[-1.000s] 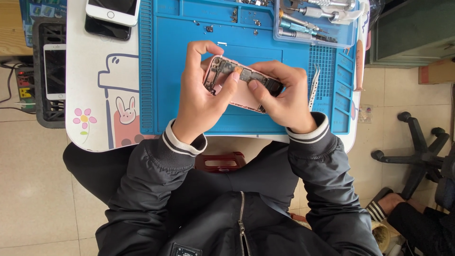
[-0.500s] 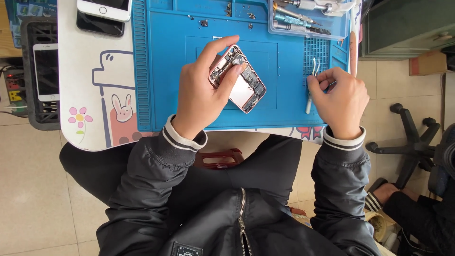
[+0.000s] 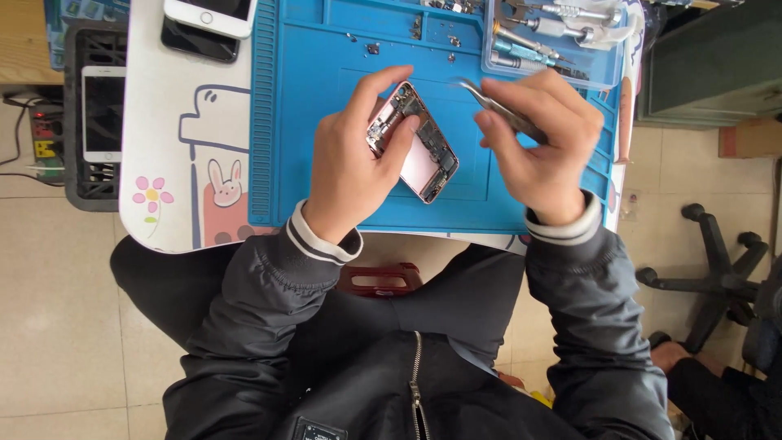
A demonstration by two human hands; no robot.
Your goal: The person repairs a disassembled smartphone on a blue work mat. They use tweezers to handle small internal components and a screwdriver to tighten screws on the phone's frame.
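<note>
In the head view, the left hand (image 3: pixel 352 167) holds an opened phone (image 3: pixel 414 143) with its insides showing. The fingers are wrapped around its near edge, and the thumb lies across its upper part. The phone is tilted, just above the blue mat (image 3: pixel 326 98) that lies on the tabletop (image 3: pixel 175 98).

The right hand (image 3: pixel 542 138) is just to the right of the phone, not touching it. Its fingers are pinched shut on thin metal tweezers (image 3: pixel 498 104). The tweezer tips point up and toward the left hand, past the top corner of the phone.

Above the right hand sits a clear tray (image 3: pixel 554 41) full of small tools. Far to the left of the left hand, a white phone (image 3: pixel 210 15) lies on top of a black phone (image 3: pixel 195 41). Another white phone (image 3: pixel 103 112) rests in a dark crate (image 3: pixel 77 187) beside the tabletop.
</note>
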